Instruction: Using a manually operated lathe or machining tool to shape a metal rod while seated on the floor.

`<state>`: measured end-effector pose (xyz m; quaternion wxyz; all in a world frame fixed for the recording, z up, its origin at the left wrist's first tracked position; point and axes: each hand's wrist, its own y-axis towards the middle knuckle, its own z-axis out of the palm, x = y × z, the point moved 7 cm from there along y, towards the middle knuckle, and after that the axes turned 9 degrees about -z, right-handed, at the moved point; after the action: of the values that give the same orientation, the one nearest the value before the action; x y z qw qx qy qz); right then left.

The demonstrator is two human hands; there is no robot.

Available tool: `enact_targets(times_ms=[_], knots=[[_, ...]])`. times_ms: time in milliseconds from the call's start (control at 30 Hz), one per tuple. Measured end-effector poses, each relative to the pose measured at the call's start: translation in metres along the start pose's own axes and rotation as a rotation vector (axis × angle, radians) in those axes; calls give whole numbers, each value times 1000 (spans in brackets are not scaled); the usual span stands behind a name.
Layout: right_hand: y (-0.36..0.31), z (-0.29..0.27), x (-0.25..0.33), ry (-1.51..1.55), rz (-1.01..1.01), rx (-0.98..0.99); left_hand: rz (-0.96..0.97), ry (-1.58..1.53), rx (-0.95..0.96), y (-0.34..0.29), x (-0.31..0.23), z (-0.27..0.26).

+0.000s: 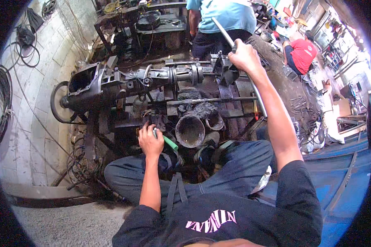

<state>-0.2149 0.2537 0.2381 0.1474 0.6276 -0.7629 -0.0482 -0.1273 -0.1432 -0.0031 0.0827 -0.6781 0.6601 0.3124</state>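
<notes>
My right hand [245, 57] is closed around a long, pale metal rod [222, 32], which slants from the upper middle down past my forearm. Just left of that hand is a dark metal block [226, 72] at the right end of a greasy, lathe-like machine [152, 76]. Lower down, my left hand [151, 142] has its fingers curled round a tool with a green handle [170, 143]. The handle sticks out toward my knees; the tool's other end is hidden by the fingers. A grimy round pot [190, 131] sits right of this hand, with a smaller cup [214, 121] beside it.
A handwheel [62, 103] stands at the machine's left end. Coiled cable [1, 105] hangs on the left wall. A person in a light blue shirt [226, 18] is close beyond the machine; another in a red shirt [303, 53] crouches farther right. Blue sheeting [338, 177] lies at my right.
</notes>
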Motion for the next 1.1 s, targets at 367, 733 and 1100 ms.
enact_targets(times_ms=[367, 733, 1100], knots=[[-6, -4, -11, 70, 30, -24, -6, 11, -13, -2, -1, 4], [-15, -7, 1, 31, 52, -4, -4, 5, -16, -2, 2, 4], [-15, -8, 2, -15, -5, -9, 23, 1, -41, -4, 5, 4]])
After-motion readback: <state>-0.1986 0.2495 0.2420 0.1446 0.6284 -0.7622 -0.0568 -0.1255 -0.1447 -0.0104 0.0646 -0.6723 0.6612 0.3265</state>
